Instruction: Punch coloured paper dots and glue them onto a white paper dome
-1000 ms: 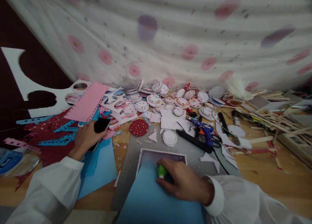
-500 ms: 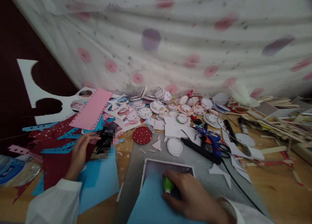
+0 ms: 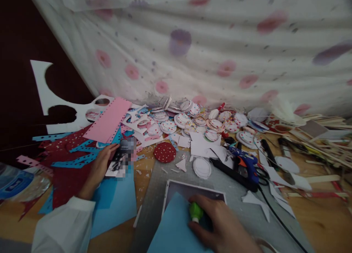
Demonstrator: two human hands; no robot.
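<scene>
My right hand (image 3: pixel 217 220), at the lower middle, closes its thumb and finger on a small green object with a white end (image 3: pixel 195 211); its exact kind is unclear. Beneath that hand lies a blue paper sheet (image 3: pixel 173 223), covering part of a dark, white-edged panel (image 3: pixel 198 189). On the left, my left hand (image 3: pixel 100 167) has its fingers stretched to the edge of a phone (image 3: pixel 118 159). The phone's right side is blurred by pixel blocks. Another blue sheet (image 3: pixel 117 205) lies below the phone.
Many dotted paper discs (image 3: pixel 183 121) are heaped at the back. A blue hot glue gun (image 3: pixel 246 163) with a black cord lies right of the grey mat (image 3: pixel 156 189). A plastic bottle (image 3: pixel 22 183) is at far left; wooden sticks (image 3: pixel 327 141) pile at right.
The view has shifted, moving the table things slightly right. My left fingers have come to the phone, whose screen looks brighter. My right hand keeps the green object over the blue sheet.
</scene>
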